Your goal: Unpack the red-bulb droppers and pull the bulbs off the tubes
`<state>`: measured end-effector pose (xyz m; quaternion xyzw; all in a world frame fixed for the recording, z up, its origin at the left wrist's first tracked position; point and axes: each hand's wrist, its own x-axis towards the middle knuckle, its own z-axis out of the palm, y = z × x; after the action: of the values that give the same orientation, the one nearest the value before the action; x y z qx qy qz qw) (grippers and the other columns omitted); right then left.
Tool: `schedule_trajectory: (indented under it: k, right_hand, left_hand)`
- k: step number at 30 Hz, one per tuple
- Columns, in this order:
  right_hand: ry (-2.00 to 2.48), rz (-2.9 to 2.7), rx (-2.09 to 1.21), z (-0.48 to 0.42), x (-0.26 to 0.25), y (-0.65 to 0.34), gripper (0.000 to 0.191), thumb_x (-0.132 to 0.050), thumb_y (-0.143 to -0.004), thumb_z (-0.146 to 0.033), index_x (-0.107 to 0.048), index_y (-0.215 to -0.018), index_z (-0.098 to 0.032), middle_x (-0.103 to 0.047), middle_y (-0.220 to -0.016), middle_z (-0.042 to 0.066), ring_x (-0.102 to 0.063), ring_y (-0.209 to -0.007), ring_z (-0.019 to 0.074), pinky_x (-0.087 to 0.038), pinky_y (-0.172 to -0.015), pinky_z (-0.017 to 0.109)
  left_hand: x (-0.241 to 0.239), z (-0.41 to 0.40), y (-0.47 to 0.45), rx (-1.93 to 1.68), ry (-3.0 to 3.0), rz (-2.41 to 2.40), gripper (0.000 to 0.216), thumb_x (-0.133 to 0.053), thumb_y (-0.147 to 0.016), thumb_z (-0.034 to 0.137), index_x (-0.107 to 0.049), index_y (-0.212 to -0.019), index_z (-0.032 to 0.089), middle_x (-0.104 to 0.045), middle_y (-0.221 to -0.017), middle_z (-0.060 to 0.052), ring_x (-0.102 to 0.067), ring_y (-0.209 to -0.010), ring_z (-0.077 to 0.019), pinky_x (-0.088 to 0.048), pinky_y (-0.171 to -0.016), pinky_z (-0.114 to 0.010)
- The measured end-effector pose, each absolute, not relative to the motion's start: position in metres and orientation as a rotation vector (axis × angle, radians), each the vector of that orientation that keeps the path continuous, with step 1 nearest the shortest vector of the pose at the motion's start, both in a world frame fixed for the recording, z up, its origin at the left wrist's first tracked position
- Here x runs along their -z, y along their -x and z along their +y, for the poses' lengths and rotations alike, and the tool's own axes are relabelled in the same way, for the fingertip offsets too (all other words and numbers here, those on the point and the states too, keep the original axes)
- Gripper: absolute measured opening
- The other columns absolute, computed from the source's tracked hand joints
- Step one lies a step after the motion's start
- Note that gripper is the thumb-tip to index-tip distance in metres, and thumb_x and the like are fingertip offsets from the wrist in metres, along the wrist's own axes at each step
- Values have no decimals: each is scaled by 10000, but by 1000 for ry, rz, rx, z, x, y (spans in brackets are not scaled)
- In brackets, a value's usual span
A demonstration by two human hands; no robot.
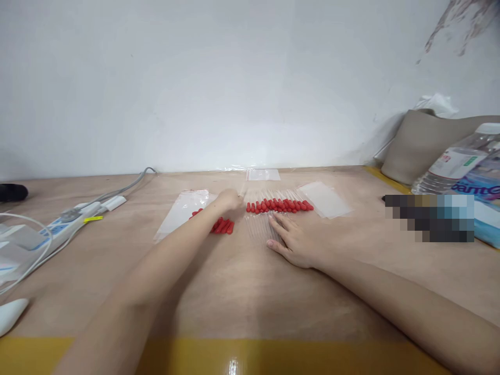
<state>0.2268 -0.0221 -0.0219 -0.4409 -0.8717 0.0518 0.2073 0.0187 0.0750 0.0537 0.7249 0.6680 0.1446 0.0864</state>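
Note:
A row of red rubber bulbs [279,205] lies across the middle of the table, with thin clear tubes reaching away on both the far and near sides; they look like droppers. My right hand [295,240] rests flat over the near clear tubes [255,229], fingers stretched out and spread. At the left end of the row, my left hand [231,199] is closed with its fingertips together beside the far tubes; whatever it pinches is too small to make out. Under the left forearm sits a loose pile of red bulbs [223,226], partly hidden by the arm.
Clear plastic bags lie left [174,211], right [326,199] and at the back [263,175]. A white power strip [58,226] with cables stands on the left. On the right are a water bottle [453,161], a grey-brown container [410,146] and a blurred-out patch.

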Motion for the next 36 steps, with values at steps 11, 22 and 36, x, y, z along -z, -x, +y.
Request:
schedule_trajectory:
  k: [11, 22, 36]
  right_hand:
    - [1209, -2306, -119, -24, 25, -227, 684, -351, -845, -552, -181, -1407, -203, -252, -1434, 110, -249, -1309, 257, -284, -1050, 458]
    - [1007, -2102, -90, -27, 15, -233, 643, -532, -797, -434, -311, -1353, -198, -479, -1278, 104, -437, -1185, 223, -386, -981, 404]
    - [883, -2325, 122, -19, 19, -218, 290, -434, -876, -341, -601, -1104, -277, -596, -1165, 14, -446, -1182, 209, -316, -1004, 457]
  left_hand:
    - [1, -14, 13, -1097, -2849, 1326, 191, -424, -886, 270, -551, -985, 168, -557, -913, -64, -538, -851, -164, -439, -722, -270]
    - [-7, -25, 7, -1181, -3115, 1344, 114, -476, -860, 231, -581, -848, 189, -653, -902, -32, -561, -908, -184, -299, -905, -407]
    - [-5, -24, -10, -978, -3099, 1100, 202, -478, -863, 316, -599, -989, 215, -644, -1051, -31, -503, -1103, -198, -204, -1064, -470]
